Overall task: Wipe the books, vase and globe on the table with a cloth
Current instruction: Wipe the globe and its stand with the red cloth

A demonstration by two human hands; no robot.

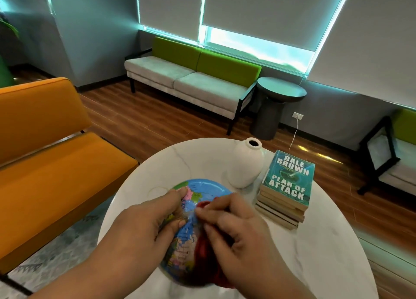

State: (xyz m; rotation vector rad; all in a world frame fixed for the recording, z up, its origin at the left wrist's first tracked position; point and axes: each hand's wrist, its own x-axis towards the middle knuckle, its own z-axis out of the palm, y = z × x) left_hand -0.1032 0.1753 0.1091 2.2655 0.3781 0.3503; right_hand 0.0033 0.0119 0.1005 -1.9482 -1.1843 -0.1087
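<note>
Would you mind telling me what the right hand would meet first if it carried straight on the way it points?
Probably the left hand, whose fingers grip the globe just ahead of it; the right hand presses the cloth on that globe. Depth is unclear.

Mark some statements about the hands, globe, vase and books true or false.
1. The left hand grips the globe. True.
2. The right hand holds a blue cloth. False: the cloth is red.
3. The vase lies on its side. False: it stands upright beside the books.
4. The books are stacked on the table. True.
</note>
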